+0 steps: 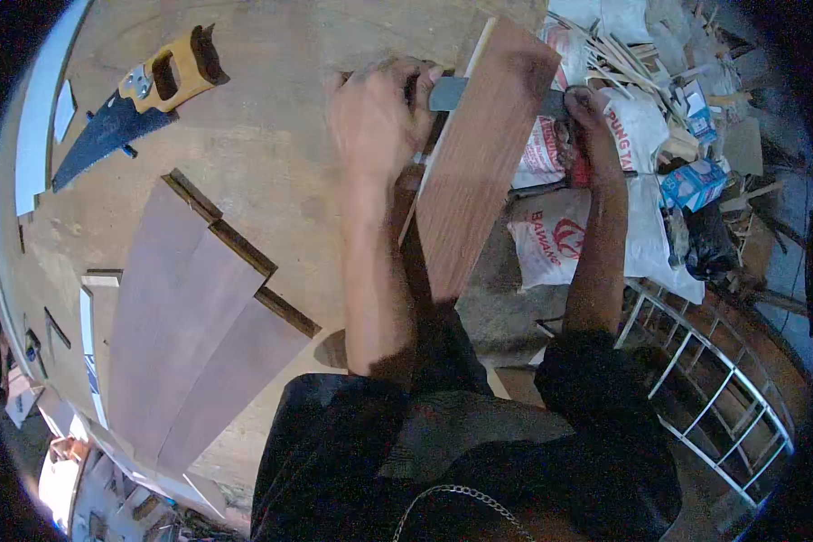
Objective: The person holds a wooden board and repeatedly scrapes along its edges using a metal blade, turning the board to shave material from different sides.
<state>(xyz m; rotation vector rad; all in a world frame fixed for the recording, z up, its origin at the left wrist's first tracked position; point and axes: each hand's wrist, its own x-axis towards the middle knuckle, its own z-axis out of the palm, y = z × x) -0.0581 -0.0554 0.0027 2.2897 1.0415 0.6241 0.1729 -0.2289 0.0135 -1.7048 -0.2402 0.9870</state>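
My left hand [384, 113] is closed around the left end of a flat grey metal bar [448, 94], which looks like a file or scraper. At the bar's other end, my right hand [590, 113] grips with the thumb on top. The bar crosses a reddish-brown wooden board [479, 181] near its far end. This board tilts away from me, its pale edge facing left and its near end close to my body. My left hand looks slightly blurred, and its fingertips are partly hidden.
On the worktable [271, 117] lie a yellow-handled handsaw [167, 77] and several joined brown panels [190, 307] with stepped ends. White printed sacks [551, 230], wood scraps [619, 59] and a blue-and-white carton [694, 183] are piled at right. A white metal rack [709, 384] stands lower right.
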